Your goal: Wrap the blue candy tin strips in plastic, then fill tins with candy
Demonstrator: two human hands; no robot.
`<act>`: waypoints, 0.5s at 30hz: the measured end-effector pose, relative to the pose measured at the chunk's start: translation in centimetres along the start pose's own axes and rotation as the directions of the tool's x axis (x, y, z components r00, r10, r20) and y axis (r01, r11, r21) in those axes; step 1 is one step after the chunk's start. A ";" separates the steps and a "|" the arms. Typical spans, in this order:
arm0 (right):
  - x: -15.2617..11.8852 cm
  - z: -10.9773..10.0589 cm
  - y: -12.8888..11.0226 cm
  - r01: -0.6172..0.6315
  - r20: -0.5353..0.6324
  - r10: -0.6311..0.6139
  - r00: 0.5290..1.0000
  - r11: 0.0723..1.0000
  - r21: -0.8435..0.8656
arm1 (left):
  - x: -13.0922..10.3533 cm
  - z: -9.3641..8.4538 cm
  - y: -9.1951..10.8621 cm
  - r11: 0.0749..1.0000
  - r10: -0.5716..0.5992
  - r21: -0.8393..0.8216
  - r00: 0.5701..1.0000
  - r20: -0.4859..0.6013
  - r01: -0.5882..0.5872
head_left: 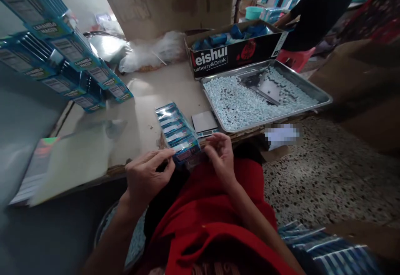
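A pack of small blue boxes (pixel 178 131) in a row, under shiny clear film, lies at the table's front edge with its near end overhanging. Loose clear plastic wrap (pixel 194 161) sticks out from that near end. My left hand (pixel 151 171) is closed in a pinch at the pack's near left corner, on the film there. At the near right corner, my right hand (pixel 220 154) pinches the edge of the wrap between thumb and index finger, its other fingers curled. Just beyond my right hand sits a small flat scale (pixel 204 123).
A metal tray (pixel 326 98) of pale blue pellets holds a metal scoop (pixel 265 96). Behind it stands a black carton (pixel 237 56) with blue packets. Stacked blue packs (pixel 71 54) rise at left, near cardboard sheets (pixel 71 162). A person in black (pixel 321 12) is at back right.
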State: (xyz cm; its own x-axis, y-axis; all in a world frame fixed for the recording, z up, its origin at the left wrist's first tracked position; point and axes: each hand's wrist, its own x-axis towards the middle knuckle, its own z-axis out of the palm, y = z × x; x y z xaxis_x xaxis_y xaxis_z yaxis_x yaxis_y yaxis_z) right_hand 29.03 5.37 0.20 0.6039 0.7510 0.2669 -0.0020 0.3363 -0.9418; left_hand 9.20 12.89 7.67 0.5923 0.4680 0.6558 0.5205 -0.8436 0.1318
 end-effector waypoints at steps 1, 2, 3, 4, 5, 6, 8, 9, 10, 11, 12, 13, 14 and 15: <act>0.0 -0.3 0.1 0.063 0.083 -0.058 0.995 0.996 -0.060 | 0.2 0.2 0.1 1.000 -0.007 0.003 1.000 -0.028 0.007; 0.1 -0.4 0.3 0.117 0.142 -0.101 0.985 0.987 -0.114 | 0.5 0.4 0.3 1.000 -0.008 0.028 0.998 -0.068 0.010; 0.3 -0.4 0.5 0.149 0.170 -0.122 0.978 0.976 -0.160 | 0.8 0.6 0.5 0.998 0.007 0.070 0.994 -0.112 0.001; 0.6 -0.2 0.7 0.165 0.170 -0.132 0.977 0.966 -0.197 | 1.3 0.8 0.7 0.992 0.035 0.123 0.989 -0.146 -0.017; 0.9 0.0 0.9 0.170 0.156 -0.136 0.978 0.958 -0.230 | 1.9 1.1 0.9 0.984 0.071 0.172 0.985 -0.157 -0.044; 1.2 0.2 1.1 0.169 0.150 -0.133 0.980 0.950 -0.262 | 2.5 1.3 1.1 0.975 0.107 0.210 0.985 -0.137 -0.077; 1.7 0.6 1.3 0.184 0.164 -0.136 0.977 0.925 -0.331 | 3.9 1.7 1.5 0.959 0.172 0.236 0.984 -0.038 -0.158; 1.9 0.6 1.4 0.208 0.167 -0.155 0.974 0.906 -0.369 | 4.6 1.9 1.6 0.953 0.201 0.229 0.979 0.017 -0.199; 2.1 0.7 1.5 0.243 0.166 -0.190 0.968 0.876 -0.416 | 5.3 2.0 1.7 0.947 0.224 0.221 0.972 0.070 -0.234; 2.2 0.6 1.5 0.293 0.164 -0.243 0.956 0.832 -0.472 | 6.0 2.2 1.9 0.939 0.251 0.215 0.962 0.112 -0.270; 2.3 0.5 1.5 0.355 0.178 -0.308 0.935 0.771 -0.529 | 6.7 2.3 2.1 0.927 0.281 0.213 0.948 0.147 -0.308; 2.4 0.3 1.4 0.419 0.205 -0.373 0.905 0.698 -0.580 | 7.4 2.4 2.4 0.913 0.314 0.215 0.933 0.174 -0.347; 2.5 0.1 1.4 0.473 0.236 -0.425 0.874 0.629 -0.617 | 8.0 2.5 2.8 0.896 0.347 0.218 0.917 0.198 -0.387; 2.6 -0.2 1.3 0.507 0.260 -0.459 0.850 0.576 -0.641 | 8.5 2.5 3.3 0.880 0.374 0.226 0.902 0.217 -0.419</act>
State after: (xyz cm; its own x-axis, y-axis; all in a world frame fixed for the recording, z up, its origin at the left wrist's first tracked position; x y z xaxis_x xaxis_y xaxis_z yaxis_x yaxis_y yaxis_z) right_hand 30.75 7.68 -0.33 0.3065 0.6317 0.7121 0.8159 0.2109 -0.5383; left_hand 17.46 14.77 11.77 0.8620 0.1639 0.4797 0.3487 -0.8785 -0.3264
